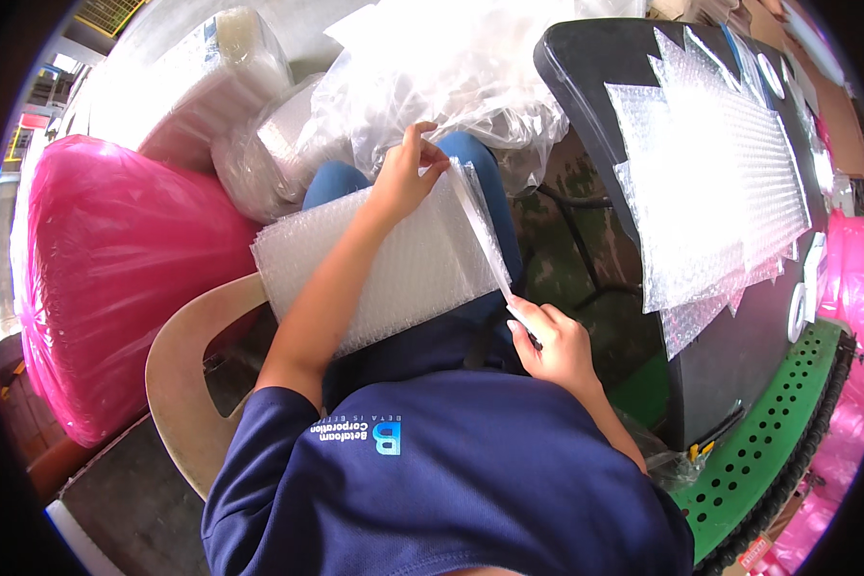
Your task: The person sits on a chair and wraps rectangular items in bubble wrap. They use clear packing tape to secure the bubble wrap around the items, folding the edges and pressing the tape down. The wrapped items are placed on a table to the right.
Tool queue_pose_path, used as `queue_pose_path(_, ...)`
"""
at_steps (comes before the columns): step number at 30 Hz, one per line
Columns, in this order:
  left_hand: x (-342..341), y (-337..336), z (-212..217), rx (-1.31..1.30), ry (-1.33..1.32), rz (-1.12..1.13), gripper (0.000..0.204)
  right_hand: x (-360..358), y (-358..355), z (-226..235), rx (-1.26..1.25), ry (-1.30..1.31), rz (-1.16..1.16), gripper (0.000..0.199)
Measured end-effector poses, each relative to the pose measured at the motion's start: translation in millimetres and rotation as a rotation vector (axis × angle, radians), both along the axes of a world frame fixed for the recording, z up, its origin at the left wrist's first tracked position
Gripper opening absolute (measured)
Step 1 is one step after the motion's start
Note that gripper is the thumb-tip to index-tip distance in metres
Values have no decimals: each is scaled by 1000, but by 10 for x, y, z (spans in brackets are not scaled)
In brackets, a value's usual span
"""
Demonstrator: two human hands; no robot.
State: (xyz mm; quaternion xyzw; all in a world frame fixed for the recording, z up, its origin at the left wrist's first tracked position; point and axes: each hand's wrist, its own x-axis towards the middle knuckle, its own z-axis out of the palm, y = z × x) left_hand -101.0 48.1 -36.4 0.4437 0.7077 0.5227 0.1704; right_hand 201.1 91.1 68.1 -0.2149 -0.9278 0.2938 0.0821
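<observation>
— Head view: where's the bubble-wrap stack (394, 274)?
— On the person's lap, long axis running lower left to upper right. Left hand (408, 178) pinches its far corner; right hand (552, 346) grips the peeled top sheet (480, 230).
— Around it?
— Black desk (586, 96) with more sheets, right; pink bag (115, 278), left.

Clear dimpled bubble wrap (384, 264), glossy pink plastic bag (115, 278), black table (739, 346)

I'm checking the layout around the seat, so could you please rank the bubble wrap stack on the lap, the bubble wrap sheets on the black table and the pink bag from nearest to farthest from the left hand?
From the left hand:
1. Bubble wrap stack, on the lap, touched by it.
2. Bubble wrap sheets, on the black table to the right.
3. Pink bag, far left, beside the chair.
</observation>
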Motion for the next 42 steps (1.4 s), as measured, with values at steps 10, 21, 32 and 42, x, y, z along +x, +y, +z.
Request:
queue_pose_path(10,1,14,2,-49,0,-27,52,19,-1,8,-10,-113,-17,32)
queue_pose_path(21,-18,9,-28,-96,5,-35,57,-2,-4,23,-27,-183,-28,31)
queue_pose_path(32,205,-23,69,-303,439,-112,18,10,-11,-29,-38,-209,-2,27)
queue_pose_path(42,985,-336,257,-534,589,-84,102,-1,50,96,-16,-198,-24,30)
